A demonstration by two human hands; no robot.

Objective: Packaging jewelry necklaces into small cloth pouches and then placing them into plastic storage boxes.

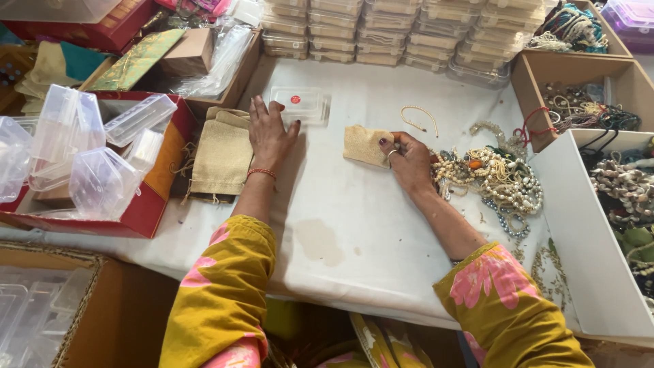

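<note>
My left hand lies flat on the white table, fingers spread, fingertips at the edge of a clear plastic box with a red sticker. Just left of that hand is a stack of beige jute pouches. My right hand pinches the right edge of a small tan pouch lying on the table. A heap of bead necklaces sits immediately right of that hand. A thin bead string lies loose behind it.
Stacked clear boxes line the back. A red carton with clear plastic cases sits left, cardboard trays of jewellery right, a white tray at the right edge, and a carton at bottom left.
</note>
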